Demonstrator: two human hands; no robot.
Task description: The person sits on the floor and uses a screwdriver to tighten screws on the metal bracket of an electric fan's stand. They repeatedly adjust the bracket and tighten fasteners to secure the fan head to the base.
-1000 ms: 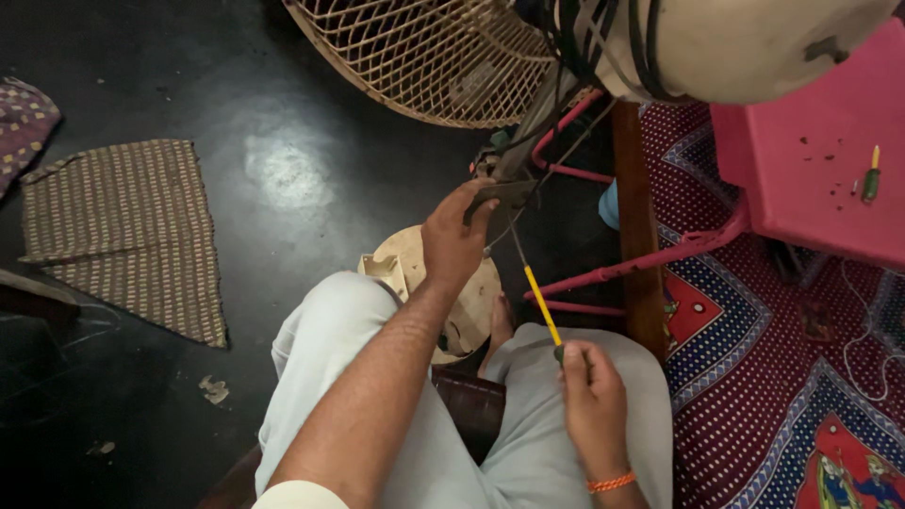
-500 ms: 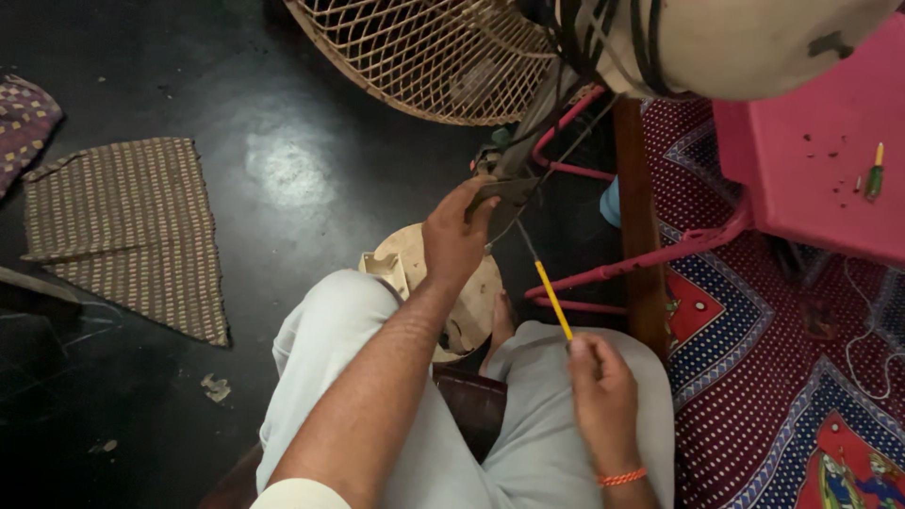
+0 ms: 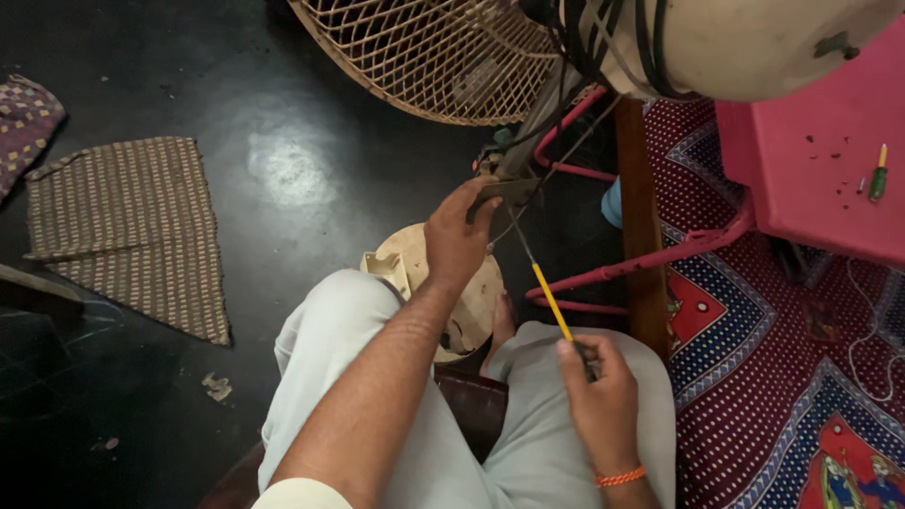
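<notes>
My left hand grips the lower part of a fan's neck, where dark wires run down from the cream motor housing. My right hand holds a long thin tool with a yellow shaft, a screwdriver by its look. Its tip points up towards the spot my left hand grips. The fan's cream wire guard tilts above. A round cream fan base lies on the floor between my knees.
A pink table with small screws and a green-yellow screwdriver stands at the right over a patterned red and blue rug. A wooden post rises beside it. A woven mat lies on the dark floor at left.
My right hand has slid a little to the right and down with the yellow tool. My left hand stays on the fan's neck.
</notes>
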